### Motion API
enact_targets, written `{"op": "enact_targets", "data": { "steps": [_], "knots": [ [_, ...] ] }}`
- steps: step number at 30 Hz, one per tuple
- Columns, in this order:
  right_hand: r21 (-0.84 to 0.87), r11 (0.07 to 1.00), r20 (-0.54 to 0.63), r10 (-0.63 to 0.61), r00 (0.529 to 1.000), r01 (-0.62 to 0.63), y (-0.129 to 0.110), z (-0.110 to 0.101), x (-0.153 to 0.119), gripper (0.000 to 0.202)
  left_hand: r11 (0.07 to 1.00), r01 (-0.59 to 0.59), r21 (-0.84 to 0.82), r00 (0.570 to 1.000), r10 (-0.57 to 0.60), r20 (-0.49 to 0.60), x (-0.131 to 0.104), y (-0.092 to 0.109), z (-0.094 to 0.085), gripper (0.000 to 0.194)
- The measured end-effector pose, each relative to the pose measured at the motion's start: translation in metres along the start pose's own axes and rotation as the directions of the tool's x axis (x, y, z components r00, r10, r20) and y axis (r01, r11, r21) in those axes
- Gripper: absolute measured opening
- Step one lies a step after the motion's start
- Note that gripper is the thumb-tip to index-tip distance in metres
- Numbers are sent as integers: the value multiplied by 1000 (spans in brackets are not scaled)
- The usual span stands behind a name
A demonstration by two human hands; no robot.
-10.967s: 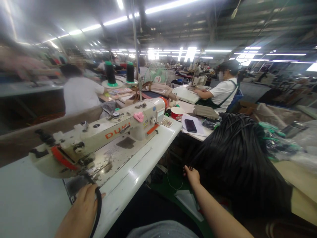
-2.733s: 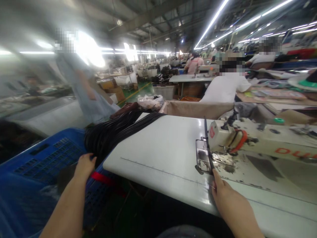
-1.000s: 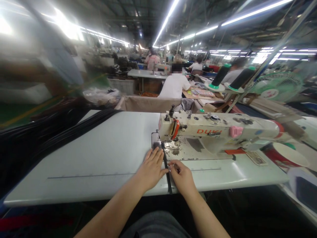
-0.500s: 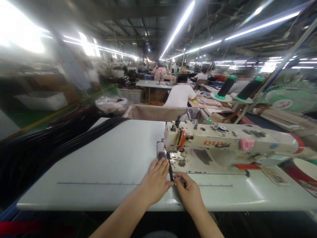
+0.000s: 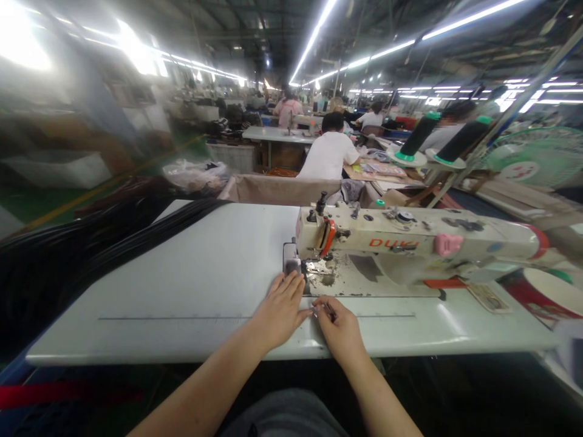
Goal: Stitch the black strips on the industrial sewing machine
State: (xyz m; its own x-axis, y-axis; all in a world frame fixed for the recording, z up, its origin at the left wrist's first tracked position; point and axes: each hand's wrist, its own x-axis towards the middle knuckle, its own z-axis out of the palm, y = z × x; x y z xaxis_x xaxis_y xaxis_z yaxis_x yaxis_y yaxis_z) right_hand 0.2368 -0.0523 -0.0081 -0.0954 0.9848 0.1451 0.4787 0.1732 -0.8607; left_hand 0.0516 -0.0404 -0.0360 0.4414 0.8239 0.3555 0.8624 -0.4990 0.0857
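My left hand (image 5: 283, 303) lies flat on the white sewing table (image 5: 218, 255), fingers stretched toward the needle area of the sewing machine (image 5: 401, 237). Its fingertips are beside the metal plate under the presser foot. My right hand (image 5: 339, 328) is just to the right, with thumb and forefinger pinched close to my left thumb. A small dark, shiny thing shows inside its curled fingers, too hidden to name. At the left of the table lies a heap of long black strips (image 5: 150, 243).
Two black thread cones (image 5: 416, 138) stand behind the machine. A red-and-white tub (image 5: 542, 291) is at the right, near a green fan (image 5: 519, 164). Beyond the table are a cloth-lined bin (image 5: 273, 189) and a person in a white shirt (image 5: 328, 155).
The black strip seen between my hands at the needle no longer shows there. The view has tilted, so the table and machine sit higher. Both hands keep nearly the same pose.
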Motion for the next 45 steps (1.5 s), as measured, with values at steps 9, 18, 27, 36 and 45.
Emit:
{"op": "enact_targets", "data": {
  "steps": [9, 18, 27, 36, 45],
  "knots": [
    [4, 999, -4, -41, 999, 41, 1, 0, 0, 25, 989, 120, -84, 983, -107, 149, 17, -10, -5, 56],
    [-5, 999, -3, -53, 999, 53, 1, 0, 0, 24, 959, 225, -170, 959, -187, 215, 28, -14, -14, 51],
    [-11, 998, -1, -61, 998, 61, 3, 0, 0, 23, 934, 208, -292, 975, -172, 143, 38, -32, -7, 40],
    [-13, 997, -24, -71, 997, 71, 8, 0, -4, 22, 930, 136, -342, 990, -114, 84, 97, -82, 21, 32],
    [-1, 996, -55, -86, 995, 86, 9, 1, -6, 21, 957, 43, -285, 999, -32, 44, 114, -83, 23, 37]
  ]
}}
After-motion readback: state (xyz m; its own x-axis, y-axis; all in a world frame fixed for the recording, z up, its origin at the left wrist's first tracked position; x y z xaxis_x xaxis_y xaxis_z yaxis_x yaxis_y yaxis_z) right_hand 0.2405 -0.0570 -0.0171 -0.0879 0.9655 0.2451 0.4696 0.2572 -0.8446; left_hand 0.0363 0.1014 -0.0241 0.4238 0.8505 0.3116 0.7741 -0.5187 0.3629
